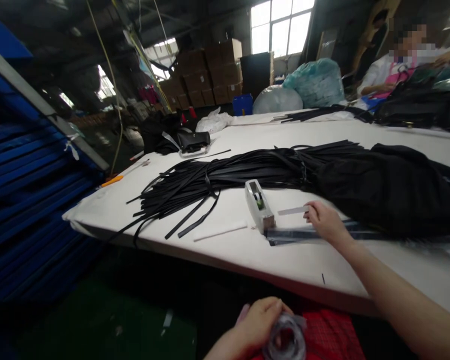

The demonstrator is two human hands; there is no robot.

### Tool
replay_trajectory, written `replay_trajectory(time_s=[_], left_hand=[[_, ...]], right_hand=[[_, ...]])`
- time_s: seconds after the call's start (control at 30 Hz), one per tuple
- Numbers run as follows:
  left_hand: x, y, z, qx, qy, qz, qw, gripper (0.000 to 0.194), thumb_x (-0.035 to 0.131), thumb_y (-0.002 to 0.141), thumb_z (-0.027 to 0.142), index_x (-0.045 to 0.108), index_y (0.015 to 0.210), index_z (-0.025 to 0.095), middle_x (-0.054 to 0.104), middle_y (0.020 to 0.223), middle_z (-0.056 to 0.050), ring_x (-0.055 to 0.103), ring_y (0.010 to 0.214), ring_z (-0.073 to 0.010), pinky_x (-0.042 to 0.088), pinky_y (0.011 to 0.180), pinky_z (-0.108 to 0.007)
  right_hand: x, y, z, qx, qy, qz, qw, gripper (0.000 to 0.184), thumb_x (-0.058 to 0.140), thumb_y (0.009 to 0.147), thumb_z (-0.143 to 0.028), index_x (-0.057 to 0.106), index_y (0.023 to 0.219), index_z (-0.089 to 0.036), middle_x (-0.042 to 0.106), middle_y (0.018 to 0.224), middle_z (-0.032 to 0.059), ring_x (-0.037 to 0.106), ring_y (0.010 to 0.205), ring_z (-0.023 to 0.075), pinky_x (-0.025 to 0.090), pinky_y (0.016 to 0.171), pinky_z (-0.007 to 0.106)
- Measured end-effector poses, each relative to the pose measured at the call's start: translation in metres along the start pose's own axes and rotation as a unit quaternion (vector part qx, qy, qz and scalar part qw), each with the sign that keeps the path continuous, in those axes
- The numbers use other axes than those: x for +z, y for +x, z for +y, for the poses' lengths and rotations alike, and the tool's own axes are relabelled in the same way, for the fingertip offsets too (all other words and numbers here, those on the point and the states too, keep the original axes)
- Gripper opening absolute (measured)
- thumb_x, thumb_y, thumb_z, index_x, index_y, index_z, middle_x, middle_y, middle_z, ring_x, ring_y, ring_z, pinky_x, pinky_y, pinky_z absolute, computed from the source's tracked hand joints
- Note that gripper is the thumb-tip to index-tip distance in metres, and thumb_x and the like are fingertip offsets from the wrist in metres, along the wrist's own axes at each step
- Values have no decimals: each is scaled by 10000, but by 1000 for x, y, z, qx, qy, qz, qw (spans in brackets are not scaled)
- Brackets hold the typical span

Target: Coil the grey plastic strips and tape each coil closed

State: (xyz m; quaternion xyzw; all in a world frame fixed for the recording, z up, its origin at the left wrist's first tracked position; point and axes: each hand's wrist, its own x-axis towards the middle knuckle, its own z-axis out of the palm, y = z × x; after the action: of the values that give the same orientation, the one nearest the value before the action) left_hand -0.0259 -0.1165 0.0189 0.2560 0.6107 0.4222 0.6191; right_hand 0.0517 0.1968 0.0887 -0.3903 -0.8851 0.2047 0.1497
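My right hand (324, 222) is over the white table, its fingers pinched on one end of a thin flat grey strip (293, 211). I cannot tell whether the strip is metal or plastic. Just left of it stands a light grey tape dispenser (260, 207). Under my right wrist lie dark flat strips in clear plastic (296, 236). Low in the view, in front of the table edge, my left hand (260, 320) is closed around a coil of clear plastic (287, 337) above red checked cloth (335, 332). Part of its fingers is hidden behind the coil.
Bundled black straps (228, 175) lie across the table (225, 255), beside a black fabric heap (393, 185). A black bag (193, 141) and an orange-handled tool (112, 181) are farther left. Blue stacked panels (33, 190) stand at left. A co-worker (390, 75) is across the table.
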Motion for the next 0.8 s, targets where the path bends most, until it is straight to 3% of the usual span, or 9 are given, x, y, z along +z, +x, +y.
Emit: replay_trajectory(time_s=[0.07,0.13,0.2,0.3,0.5,0.8], left_hand=[[6,-1,7,-3,-43,-3,999,720,453,767,798,691,886,129,589,602,2,439,420,-85,366,471,-240],[8,-3,13,-10,-68,-16,997,711,477,765,786,699,890,122,598,583,-6,458,416,-93,365,458,-236],[8,-3,15,-18,-76,-29,997,682,516,768,757,705,915,118,628,612,-20,492,430,-99,399,475,-242],[9,-3,13,-51,-101,-42,993,661,514,794,727,706,979,122,619,566,-13,507,425,-107,406,475,-240],[16,-6,13,-45,-80,-36,995,634,507,816,711,713,981,135,624,544,-13,506,410,-99,399,455,-227],[21,-12,22,-23,-26,-17,999,595,498,839,675,696,985,133,649,597,-14,509,409,-94,406,445,-220]], right_hand=[[-6,-60,-9,0,184,-29,982,350,331,1011,-379,572,1138,-160,719,821,64,697,721,174,564,719,282],[-14,-118,-17,15,303,-74,950,348,449,958,-487,609,1031,-187,700,747,46,680,672,182,567,669,288],[-23,-163,-23,21,325,-127,937,329,551,899,-517,637,915,-200,688,713,44,658,646,183,552,636,286],[-32,-204,-30,1,271,-174,947,285,599,868,-481,661,803,-210,692,704,54,626,619,179,514,598,280],[-31,-233,-44,-101,164,-208,959,215,541,880,-338,653,730,-233,678,647,28,592,559,153,452,568,267],[-10,-239,-62,-225,65,-176,956,181,505,880,-230,627,747,-214,662,644,22,595,567,150,388,561,265]])
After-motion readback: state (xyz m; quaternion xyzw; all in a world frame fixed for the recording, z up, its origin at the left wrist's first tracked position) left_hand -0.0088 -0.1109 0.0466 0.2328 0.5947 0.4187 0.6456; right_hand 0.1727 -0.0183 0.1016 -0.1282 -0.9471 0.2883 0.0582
